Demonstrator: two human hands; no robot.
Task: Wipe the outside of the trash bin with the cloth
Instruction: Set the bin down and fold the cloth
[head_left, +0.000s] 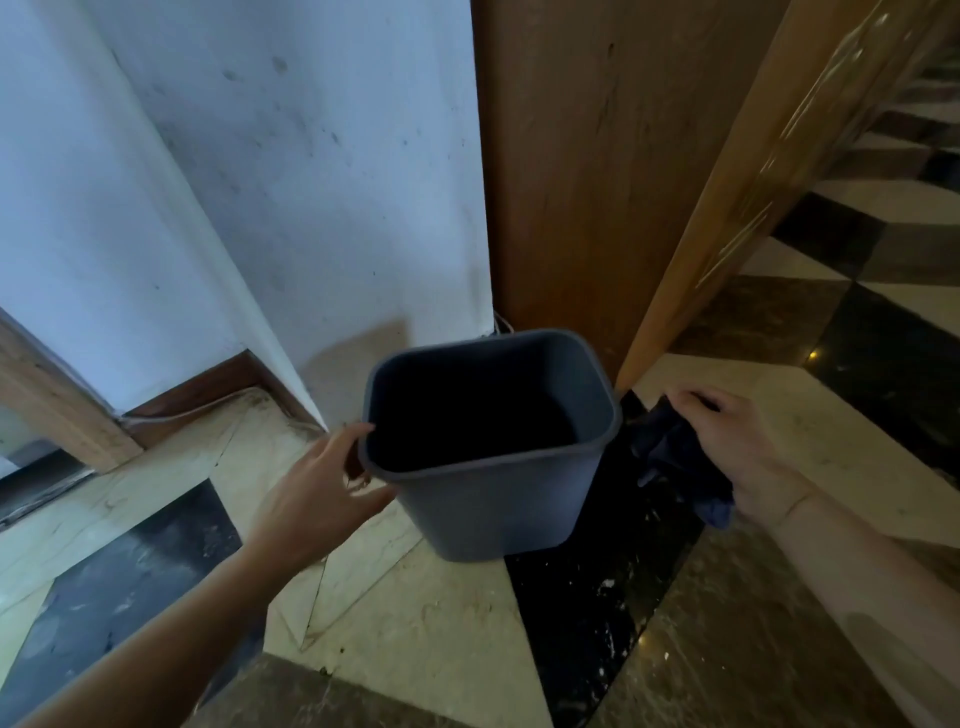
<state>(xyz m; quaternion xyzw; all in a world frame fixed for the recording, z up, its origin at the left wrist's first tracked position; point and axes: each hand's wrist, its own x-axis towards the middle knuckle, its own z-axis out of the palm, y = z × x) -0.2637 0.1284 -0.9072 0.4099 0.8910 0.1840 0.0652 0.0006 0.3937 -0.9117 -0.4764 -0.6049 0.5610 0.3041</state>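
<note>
The left hand (317, 493) spreads wide open against the grey trash bin (498, 499), fingertips at its rim; the right hand (737, 447), just beside it, clutches a dark blue cloth (675, 457).

Grey rectangular plastic trash bin (498, 499): smooth, matt. Dark blue crumpled cloth (675, 457): soft fabric. Patterned stone-tile floor (727, 623): polished, glossy, scuffed. Brown wooden door (597, 156): satin varnish. White painted wall (311, 182): matt, stained.

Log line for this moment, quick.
left hand: at trash bin rim | right hand: holding cloth beside bin | wiping: not started
</note>
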